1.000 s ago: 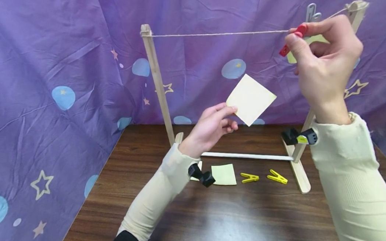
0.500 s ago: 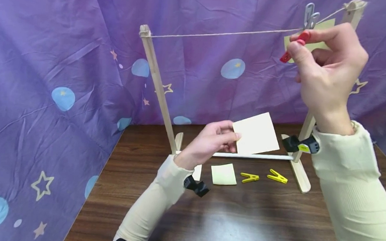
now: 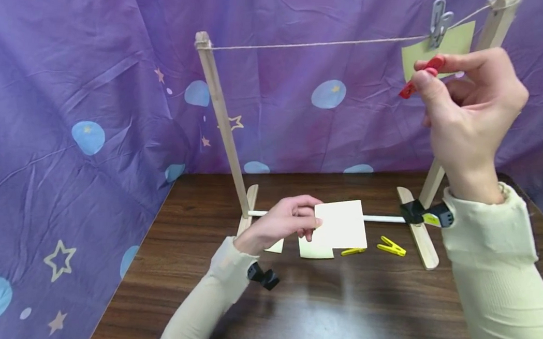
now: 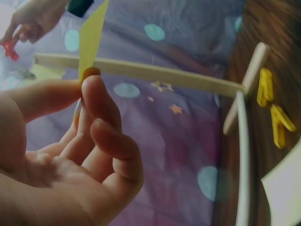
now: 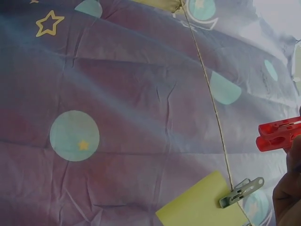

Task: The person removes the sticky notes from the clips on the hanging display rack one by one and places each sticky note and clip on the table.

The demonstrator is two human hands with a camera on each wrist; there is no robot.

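My left hand (image 3: 287,222) pinches a pale yellow square of note paper (image 3: 341,224) by its left edge, low over the table. In the left wrist view the paper (image 4: 91,35) shows nearly edge-on between thumb and forefinger. Up at the right, my right hand (image 3: 473,106) pinches a red clothespin (image 3: 422,77) between thumb and forefinger. Just behind it, a grey clothespin (image 3: 438,26) clips another yellow note (image 3: 456,42) to the string (image 3: 316,46). The right wrist view shows the red clothespin (image 5: 277,134) apart from the string, with most of the hand out of frame.
A wooden frame with a left post (image 3: 223,120) and a right post (image 3: 497,25) carries the string. A white rod (image 3: 385,218) joins its feet. On the brown table (image 3: 337,308) lie two yellow clothespins (image 3: 392,246) and two partly hidden notes (image 3: 315,251). A purple curtain (image 3: 127,78) hangs behind.
My left hand has lowered the note paper from near mid-height to just over the table. My right hand has moved down and right with the red clothespin, away from the string, uncovering the hung note.
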